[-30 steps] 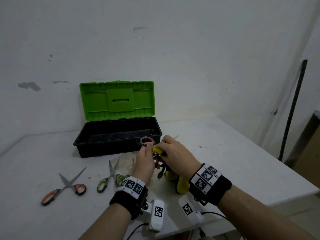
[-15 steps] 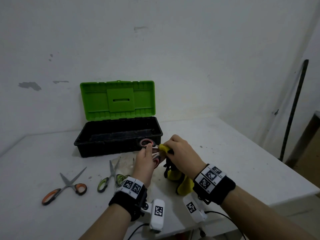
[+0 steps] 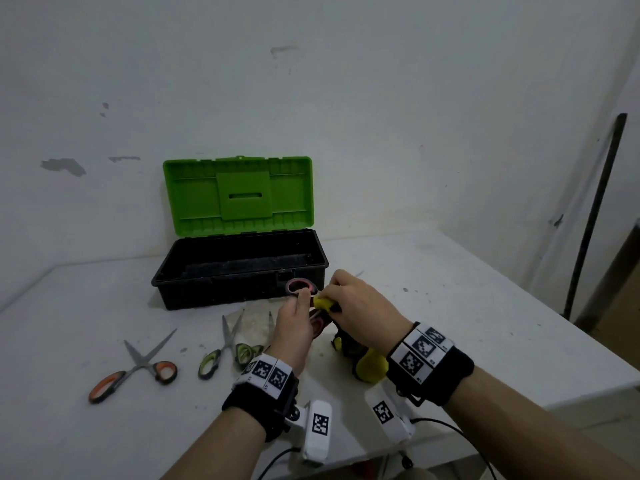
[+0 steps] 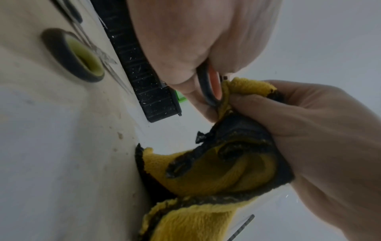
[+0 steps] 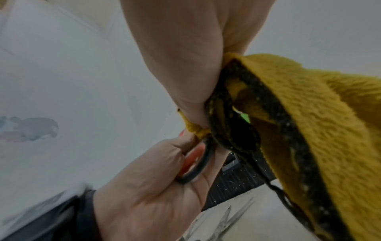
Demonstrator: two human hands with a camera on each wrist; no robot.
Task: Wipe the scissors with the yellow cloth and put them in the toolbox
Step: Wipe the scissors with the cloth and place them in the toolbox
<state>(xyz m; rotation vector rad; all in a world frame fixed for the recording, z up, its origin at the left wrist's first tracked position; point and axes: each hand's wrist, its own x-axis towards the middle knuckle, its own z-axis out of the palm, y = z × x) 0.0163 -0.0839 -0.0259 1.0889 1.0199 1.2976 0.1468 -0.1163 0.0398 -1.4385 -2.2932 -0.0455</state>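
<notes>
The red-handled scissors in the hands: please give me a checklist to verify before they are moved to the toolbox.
1. Left hand grips the red-handled scissors by the handle loop: ok.
2. Right hand holds the dirty yellow cloth against the scissors: ok.
3. Blades wiped clean: cannot tell, they are hidden by cloth and hands.
4. Black toolbox with green lid open: ok.
5. Orange-handled scissors and green-handled scissors on the white table, apart from the path: ok.
</notes>
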